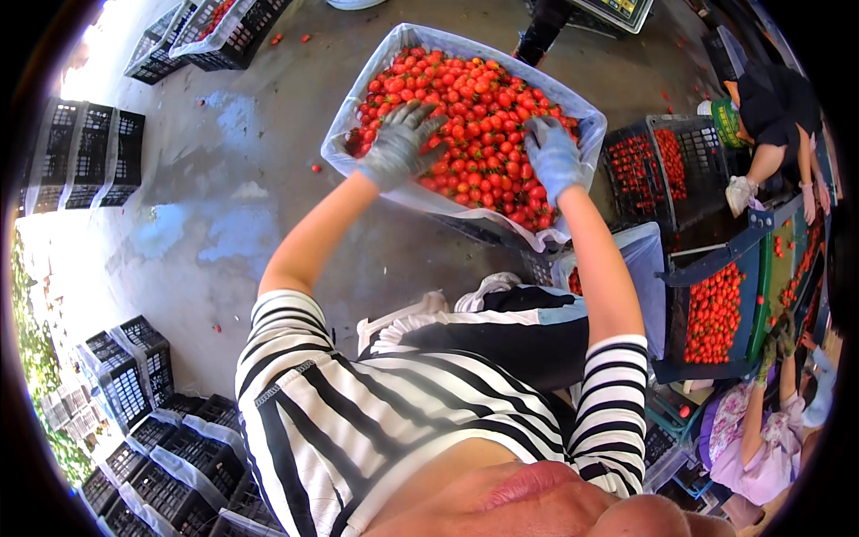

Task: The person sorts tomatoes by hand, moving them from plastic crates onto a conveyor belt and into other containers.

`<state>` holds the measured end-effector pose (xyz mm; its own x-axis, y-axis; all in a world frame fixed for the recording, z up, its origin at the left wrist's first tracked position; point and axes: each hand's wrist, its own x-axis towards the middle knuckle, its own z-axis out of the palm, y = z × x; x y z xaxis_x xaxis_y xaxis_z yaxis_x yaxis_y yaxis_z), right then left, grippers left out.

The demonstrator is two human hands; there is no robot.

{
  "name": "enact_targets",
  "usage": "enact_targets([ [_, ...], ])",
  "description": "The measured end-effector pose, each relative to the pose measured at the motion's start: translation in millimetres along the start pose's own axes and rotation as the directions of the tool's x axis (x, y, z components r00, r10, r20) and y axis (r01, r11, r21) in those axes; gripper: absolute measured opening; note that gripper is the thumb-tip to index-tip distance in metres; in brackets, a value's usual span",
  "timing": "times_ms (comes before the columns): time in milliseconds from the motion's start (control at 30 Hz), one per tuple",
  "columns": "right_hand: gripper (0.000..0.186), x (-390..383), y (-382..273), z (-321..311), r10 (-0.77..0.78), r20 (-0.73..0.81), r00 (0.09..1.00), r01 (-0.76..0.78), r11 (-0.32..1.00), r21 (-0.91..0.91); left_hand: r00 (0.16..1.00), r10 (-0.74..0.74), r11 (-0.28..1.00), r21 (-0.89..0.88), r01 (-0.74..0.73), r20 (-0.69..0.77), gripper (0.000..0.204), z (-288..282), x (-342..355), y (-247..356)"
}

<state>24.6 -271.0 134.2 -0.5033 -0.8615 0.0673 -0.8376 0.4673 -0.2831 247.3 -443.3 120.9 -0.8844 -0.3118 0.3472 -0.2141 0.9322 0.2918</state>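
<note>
A pale plastic crate (pixel 335 143) lined with clear film is heaped with small red tomatoes (pixel 470 121). My left hand (pixel 394 148), in a grey glove, rests on the left part of the heap with its fingers spread. My right hand (pixel 550 152), in a blue-grey glove, lies at the heap's right side beside the rim, fingers loosely apart and bent downward. Neither hand visibly grips a tomato; what lies under the fingertips is hidden.
Black crates (pixel 80 157) line the left, with more (pixel 179 456) at lower left. Tomato-filled crates (pixel 644 170) stand right. Beside them is a sorting line (pixel 711 309) with co-workers (pixel 774 116) (pixel 752 438). A scale (pixel 608 11) is at the top. Stray tomatoes dot the wet floor (pixel 206 259).
</note>
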Motion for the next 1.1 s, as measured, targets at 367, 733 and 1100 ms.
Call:
enact_targets([
  [367,0.043,65.5,-2.1,44.0,0.44,0.219,0.871,-0.411,0.896,-0.168,0.913,-0.293,0.941,-0.255,0.222,-0.284,0.038,-23.2,-76.4,26.0],
  [733,0.017,-1.4,0.4,-1.1,0.12,-0.282,0.952,-0.027,0.949,0.313,0.947,-0.224,0.952,-0.261,0.161,-0.231,0.028,-17.2,1.2,5.9],
  [1100,0.02,-82.2,21.0,-76.5,0.541,0.328,0.775,-0.399,0.015,0.917,0.652,-0.422,0.905,0.33,0.266,0.63,0.038,59.4,190.4,-49.2],
])
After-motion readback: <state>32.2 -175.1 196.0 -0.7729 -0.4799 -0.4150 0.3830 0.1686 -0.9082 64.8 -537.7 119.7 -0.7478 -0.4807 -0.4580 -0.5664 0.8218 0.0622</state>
